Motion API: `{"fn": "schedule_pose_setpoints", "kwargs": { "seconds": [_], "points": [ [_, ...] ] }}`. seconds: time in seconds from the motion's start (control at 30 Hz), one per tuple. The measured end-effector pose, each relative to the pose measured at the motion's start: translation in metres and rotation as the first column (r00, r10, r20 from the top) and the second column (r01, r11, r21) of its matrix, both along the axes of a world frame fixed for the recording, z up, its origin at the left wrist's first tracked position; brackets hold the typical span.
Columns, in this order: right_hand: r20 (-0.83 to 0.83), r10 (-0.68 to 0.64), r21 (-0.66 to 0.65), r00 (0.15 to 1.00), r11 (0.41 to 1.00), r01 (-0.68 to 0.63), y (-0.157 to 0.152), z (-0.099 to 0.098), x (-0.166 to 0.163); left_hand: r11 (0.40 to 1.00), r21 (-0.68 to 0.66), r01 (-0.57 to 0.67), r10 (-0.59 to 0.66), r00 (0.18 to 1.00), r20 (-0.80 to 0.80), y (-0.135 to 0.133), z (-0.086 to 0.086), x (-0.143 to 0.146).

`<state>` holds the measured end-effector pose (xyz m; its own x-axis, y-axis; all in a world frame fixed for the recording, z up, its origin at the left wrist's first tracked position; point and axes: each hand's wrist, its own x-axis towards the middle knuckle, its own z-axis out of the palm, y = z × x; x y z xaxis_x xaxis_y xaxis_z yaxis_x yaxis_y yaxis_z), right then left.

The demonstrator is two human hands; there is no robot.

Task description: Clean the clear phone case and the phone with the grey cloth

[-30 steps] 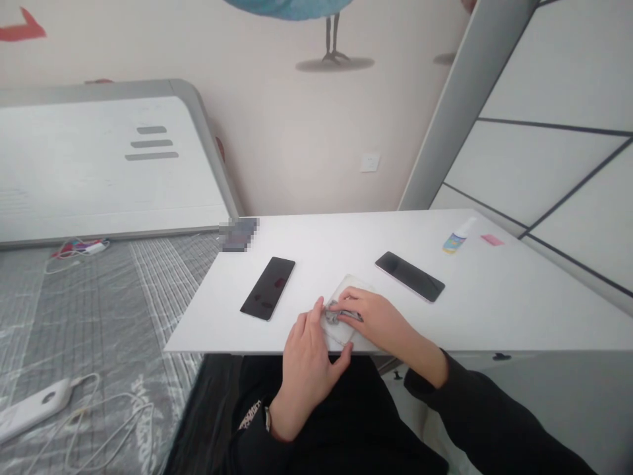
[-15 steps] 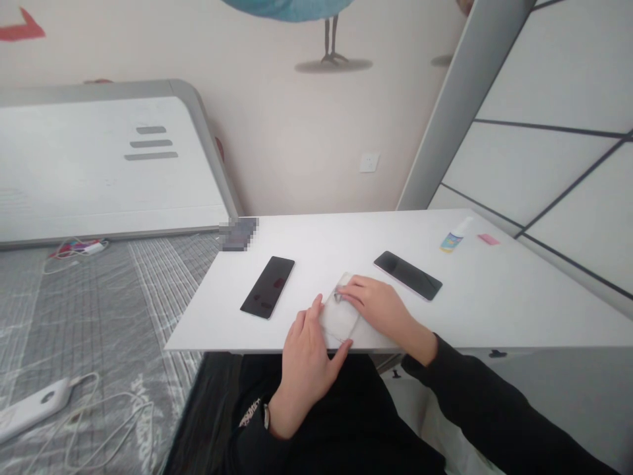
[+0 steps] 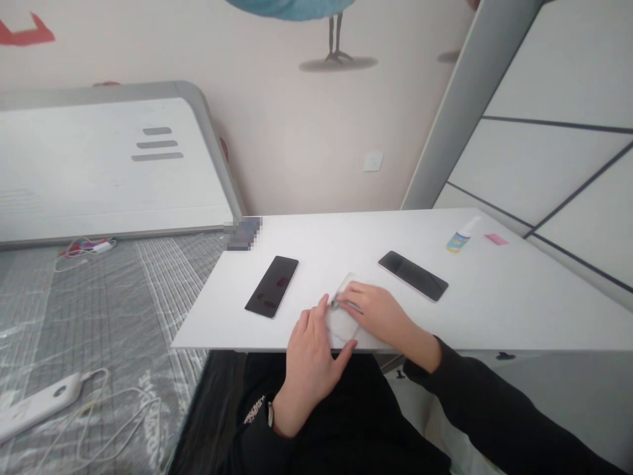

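A clear phone case (image 3: 342,323) lies flat near the front edge of the white table (image 3: 326,241). My left hand (image 3: 311,356) holds it from the left, fingers along one side and thumb at its lower right corner. Over its upper part, my right hand (image 3: 373,310) has its fingers pinched together at a small greyish thing, too small to make out. One dark phone (image 3: 271,287) lies to the left of my hands, screen up. Another dark phone (image 3: 413,275) rests beyond my right hand.
Toward the back right are a small spray bottle (image 3: 459,241) and a pink piece (image 3: 496,239). A blurred dark item (image 3: 243,233) sits at the table's back left corner. Left of the table, a white power strip (image 3: 39,406) with cables lies on a grey striped cover.
My right hand's fingertips have shifted slightly down and left over the case. My left hand keeps its hold. The whole view has moved a little.
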<state>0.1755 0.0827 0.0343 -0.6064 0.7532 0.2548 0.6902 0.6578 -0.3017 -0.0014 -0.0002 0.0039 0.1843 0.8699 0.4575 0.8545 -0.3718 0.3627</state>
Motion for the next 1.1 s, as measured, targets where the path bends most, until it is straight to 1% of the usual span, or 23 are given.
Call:
{"fn": "schedule_pose_setpoints", "kwargs": {
  "seconds": [0.07, 0.1, 0.13, 0.23, 0.27, 0.3, 0.33, 0.43, 0.47, 0.5, 0.57, 0.63, 0.67, 0.7, 0.8, 0.83, 0.87, 0.9, 1.0, 1.03, 1.07, 1.1],
  "points": [
    [0.015, 0.101, -0.033, 0.995, 0.994, -0.100, -0.008, 0.000, -0.002, 1.000, -0.007, 0.004, -0.004, 1.000, 0.000, 0.000, 0.000, 0.000],
    [0.019, 0.114, -0.039, 0.993, 0.993, -0.113, -0.010, 0.000, -0.001, 1.000, -0.005, 0.003, -0.003, 1.000, -0.005, 0.000, 0.000, 0.000],
    [0.023, 0.092, -0.035, 0.995, 0.995, -0.091, -0.009, 0.001, 0.001, 1.000, -0.001, 0.000, 0.000, 1.000, -0.014, 0.000, 0.000, 0.000],
    [0.028, -0.080, 0.013, 0.996, 0.997, 0.080, 0.001, 0.003, 0.007, 1.000, 0.021, -0.005, 0.006, 0.999, -0.041, 0.000, 0.000, 0.000],
    [0.030, -0.119, 0.026, 0.992, 0.993, 0.118, 0.002, 0.004, 0.007, 1.000, 0.024, -0.006, 0.007, 0.999, -0.045, 0.000, -0.001, 0.000],
    [0.035, -0.124, 0.028, 0.992, 0.992, 0.123, 0.001, 0.004, 0.006, 1.000, 0.026, -0.005, 0.006, 0.999, -0.046, 0.000, -0.001, 0.000],
    [0.042, -0.093, 0.020, 0.995, 0.996, 0.093, -0.002, 0.004, 0.004, 1.000, 0.026, -0.003, 0.005, 0.999, -0.045, 0.000, -0.001, 0.000],
    [0.061, 0.067, -0.033, 0.996, 0.997, -0.066, -0.013, 0.004, 0.000, 1.000, 0.017, 0.003, -0.002, 0.999, -0.039, 0.001, -0.002, 0.000],
    [0.062, 0.085, -0.041, 0.994, 0.996, -0.082, -0.013, 0.004, 0.001, 1.000, 0.018, 0.004, -0.004, 0.999, -0.038, 0.001, -0.002, 0.000],
    [0.062, 0.065, -0.037, 0.996, 0.997, -0.063, -0.011, 0.004, 0.003, 1.000, 0.020, 0.005, -0.004, 0.999, -0.038, 0.001, -0.002, 0.000],
    [0.060, -0.055, -0.002, 0.997, 0.998, 0.055, -0.002, 0.005, 0.007, 1.000, 0.025, 0.002, -0.001, 0.999, -0.043, 0.001, -0.001, 0.000],
    [0.055, -0.170, 0.036, 0.984, 0.985, 0.168, 0.005, 0.005, 0.007, 1.000, 0.018, -0.003, 0.004, 0.999, -0.042, 0.001, -0.001, 0.000],
    [0.054, -0.186, 0.045, 0.981, 0.982, 0.184, 0.005, 0.005, 0.004, 1.000, 0.012, -0.006, 0.007, 0.999, -0.039, 0.001, -0.001, 0.000],
    [0.056, -0.164, 0.042, 0.985, 0.986, 0.162, 0.002, 0.004, 0.001, 1.000, 0.006, -0.006, 0.007, 0.999, -0.035, 0.001, -0.001, 0.000],
    [0.062, 0.015, -0.003, 0.998, 1.000, -0.015, -0.008, 0.002, -0.008, 1.000, -0.001, 0.000, 0.000, 1.000, -0.026, 0.001, -0.002, 0.000],
    [0.060, 0.051, -0.015, 0.997, 0.999, -0.051, -0.008, 0.003, -0.008, 1.000, 0.006, 0.003, -0.002, 1.000, -0.029, 0.001, -0.002, 0.000],
    [0.058, 0.052, -0.018, 0.997, 0.999, -0.051, -0.005, 0.004, -0.006, 1.000, 0.015, 0.003, -0.003, 0.999, -0.033, 0.001, -0.002, 0.000],
    [0.055, 0.018, -0.012, 0.998, 1.000, -0.018, -0.001, 0.005, -0.004, 1.000, 0.022, 0.004, -0.003, 0.999, -0.039, 0.001, -0.002, 0.000],
    [0.053, -0.130, 0.024, 0.990, 0.991, 0.128, 0.010, 0.009, 0.000, 1.000, 0.026, -0.001, 0.002, 0.999, -0.051, 0.001, -0.001, 0.000],
    [0.058, -0.134, 0.026, 0.989, 0.991, 0.132, 0.009, 0.010, -0.001, 1.000, 0.024, -0.001, 0.002, 0.999, -0.051, 0.001, -0.001, 0.000],
    [0.067, -0.102, 0.017, 0.993, 0.995, 0.101, 0.005, 0.011, -0.003, 1.000, 0.021, 0.001, 0.000, 0.999, -0.048, 0.001, -0.001, 0.000],
    [0.079, -0.043, -0.001, 0.996, 0.999, 0.043, -0.001, 0.012, -0.005, 1.000, 0.018, 0.003, -0.002, 0.999, -0.043, 0.000, -0.001, 0.000]
  ]
}}
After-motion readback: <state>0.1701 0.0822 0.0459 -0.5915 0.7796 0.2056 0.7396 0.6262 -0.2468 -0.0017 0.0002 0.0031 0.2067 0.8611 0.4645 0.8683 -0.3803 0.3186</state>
